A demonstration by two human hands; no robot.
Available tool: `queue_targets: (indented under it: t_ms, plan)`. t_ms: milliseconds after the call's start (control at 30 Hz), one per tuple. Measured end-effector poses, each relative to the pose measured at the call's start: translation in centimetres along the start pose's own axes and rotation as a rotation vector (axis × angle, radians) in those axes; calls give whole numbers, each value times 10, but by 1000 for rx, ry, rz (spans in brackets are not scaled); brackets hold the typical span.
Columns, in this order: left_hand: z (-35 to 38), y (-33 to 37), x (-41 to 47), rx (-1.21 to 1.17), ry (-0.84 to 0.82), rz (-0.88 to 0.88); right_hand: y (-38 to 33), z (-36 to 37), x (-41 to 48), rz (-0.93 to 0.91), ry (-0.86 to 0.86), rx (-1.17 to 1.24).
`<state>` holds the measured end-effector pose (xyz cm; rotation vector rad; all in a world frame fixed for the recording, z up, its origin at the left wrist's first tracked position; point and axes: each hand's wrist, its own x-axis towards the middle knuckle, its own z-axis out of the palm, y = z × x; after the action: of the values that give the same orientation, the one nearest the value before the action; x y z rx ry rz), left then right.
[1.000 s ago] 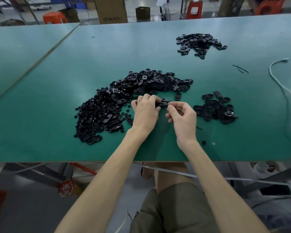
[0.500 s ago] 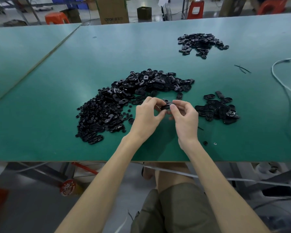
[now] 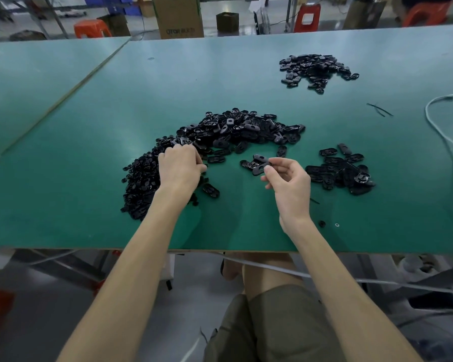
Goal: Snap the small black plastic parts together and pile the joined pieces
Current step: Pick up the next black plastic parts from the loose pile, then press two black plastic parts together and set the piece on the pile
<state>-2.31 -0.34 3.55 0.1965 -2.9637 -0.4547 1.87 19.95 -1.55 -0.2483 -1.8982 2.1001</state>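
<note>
A long heap of loose black plastic parts (image 3: 241, 130) curves across the green table (image 3: 94, 142), with oval shells at the top and smaller bits at its lower left. My left hand (image 3: 179, 169) is on the smaller bits, its fingers curled down into them and its fingertips hidden. My right hand (image 3: 289, 185) pinches a black oval piece (image 3: 258, 170) between thumb and forefinger, just above the table. A few loose ovals (image 3: 247, 163) lie beside it. To the right of that hand lies a pile of black pieces (image 3: 343, 171).
Another heap of black parts (image 3: 314, 69) lies far back right. A white cable (image 3: 447, 145) snakes along the right edge. Thin black strips (image 3: 379, 110) lie near it. A stray black bit (image 3: 322, 223) and a tiny ring (image 3: 336, 225) sit by the front edge.
My hands have parted. The left one has let go of the piece and moved left onto the heap of small bits. The right one keeps the black piece.
</note>
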Motion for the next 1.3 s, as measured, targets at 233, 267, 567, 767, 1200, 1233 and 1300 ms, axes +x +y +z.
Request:
queue_targets:
  t_ms: [233, 267, 567, 767, 1200, 1233, 1300]
  plan:
    - [9, 4, 4, -5, -81, 4, -1, -1, -1, -3, -13, -13]
    - [9, 5, 3, -20, -61, 25, -2, -1, -1, -2, -12, -12]
    - [30, 59, -28, -954, -66, 248, -2, 0, -2, -18, 29, 24]
    - [60, 72, -35, -938, -38, 163, -1, -1, 0, -19, 35, 10]
    - [59, 67, -39, -968, 26, 201, -1, -1, 1, -34, 34, 51]
    - [60, 67, -39, -967, 19, 201, -1, -1, 1, -33, 32, 52]
    - [60, 66, -39, -979, 7, 197, -1, -1, 1, -33, 28, 51]
